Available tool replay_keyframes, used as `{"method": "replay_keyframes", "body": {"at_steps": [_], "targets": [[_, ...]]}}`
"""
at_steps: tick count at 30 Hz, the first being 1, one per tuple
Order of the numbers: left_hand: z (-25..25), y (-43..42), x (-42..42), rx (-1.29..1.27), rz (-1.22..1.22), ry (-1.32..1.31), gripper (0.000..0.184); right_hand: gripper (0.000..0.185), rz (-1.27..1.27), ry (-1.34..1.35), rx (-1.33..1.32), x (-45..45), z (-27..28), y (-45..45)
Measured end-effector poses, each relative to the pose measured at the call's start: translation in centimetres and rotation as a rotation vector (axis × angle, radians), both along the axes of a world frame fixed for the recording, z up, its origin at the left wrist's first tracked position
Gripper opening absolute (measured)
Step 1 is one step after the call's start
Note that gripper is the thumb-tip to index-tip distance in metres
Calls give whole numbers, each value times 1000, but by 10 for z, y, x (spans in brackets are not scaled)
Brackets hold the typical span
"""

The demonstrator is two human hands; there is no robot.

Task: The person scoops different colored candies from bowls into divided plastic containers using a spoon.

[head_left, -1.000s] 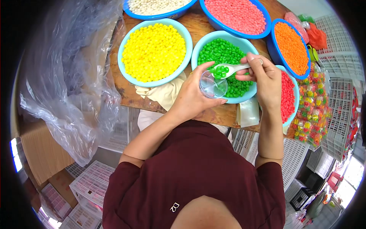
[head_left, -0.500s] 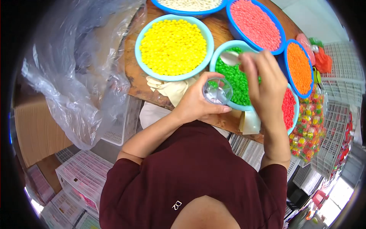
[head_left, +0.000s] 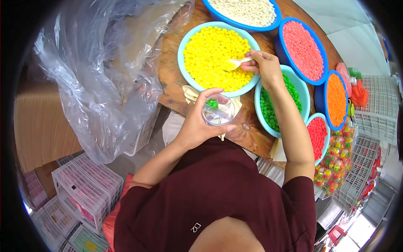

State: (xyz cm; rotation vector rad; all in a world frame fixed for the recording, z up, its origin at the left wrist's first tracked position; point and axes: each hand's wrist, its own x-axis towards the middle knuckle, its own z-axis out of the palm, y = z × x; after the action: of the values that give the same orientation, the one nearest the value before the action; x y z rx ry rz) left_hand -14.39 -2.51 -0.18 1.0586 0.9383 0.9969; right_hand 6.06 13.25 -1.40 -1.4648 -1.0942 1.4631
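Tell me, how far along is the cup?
One part of the cup already holds green pieces. The left hand holds the cup, and the right hand has the spoon in the yellow pieces. The cup's other parts look empty, so those are probably left.

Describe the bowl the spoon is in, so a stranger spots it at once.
Start at the wooden table. Find the large pale turquoise bowl where the right hand dips a white spoon. Yellow pieces fill it, while the similar bowl beside it holds green pieces.
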Motion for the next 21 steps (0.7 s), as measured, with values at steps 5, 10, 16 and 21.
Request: {"method": "replay_keyframes", "body": {"at_steps": [5,10,16,21], "targets": [[-1,6,-7,-44,65,-285,82,30,-16,191,-98,8,11,-3],[5,21,-12,-23,83,-184,86,28,5,295,-100,6,21,-8],[1,30,-7,186,202,347,83,28,79,151,0,-7,66,-23],[1,31,2,175,246,407,81,28,159,-51,232,-27,89,-41]]}}
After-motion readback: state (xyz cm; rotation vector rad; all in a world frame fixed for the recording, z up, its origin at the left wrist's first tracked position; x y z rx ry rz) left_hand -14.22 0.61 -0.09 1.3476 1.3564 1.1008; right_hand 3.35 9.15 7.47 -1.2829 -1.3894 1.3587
